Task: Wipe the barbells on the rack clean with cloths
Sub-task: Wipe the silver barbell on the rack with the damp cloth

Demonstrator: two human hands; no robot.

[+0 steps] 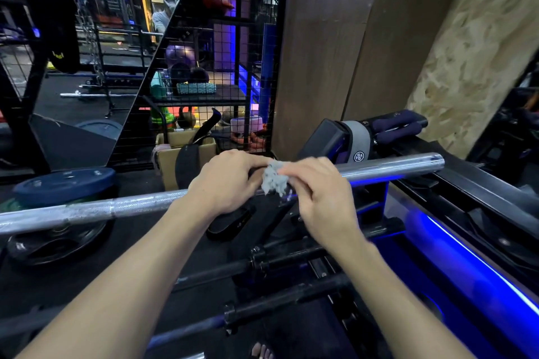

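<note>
Across the middle of the view, a silver barbell [388,169] is lying from 9 o'clock up toward 2 o'clock, resting on a black rack [455,192]. At the centre, both hands are meeting over the bar around a crumpled grey cloth [274,179]. The left hand [230,181], coming in from 7 o'clock, is curling its fingers over the bar and pinching the cloth's left edge. The right hand [318,192], coming in from 5 o'clock, is gripping the cloth's right side with bent fingers; its outline is blurring slightly. The cloth is sitting on the bar between the two hands. Below, toward 6 o'clock, two darker barbells [291,259] are lying on lower rungs of the rack. At 9 o'clock, weight plates [64,186] are stacking on the floor, and a blue light strip [478,262] is glowing toward 4 o'clock.
</note>
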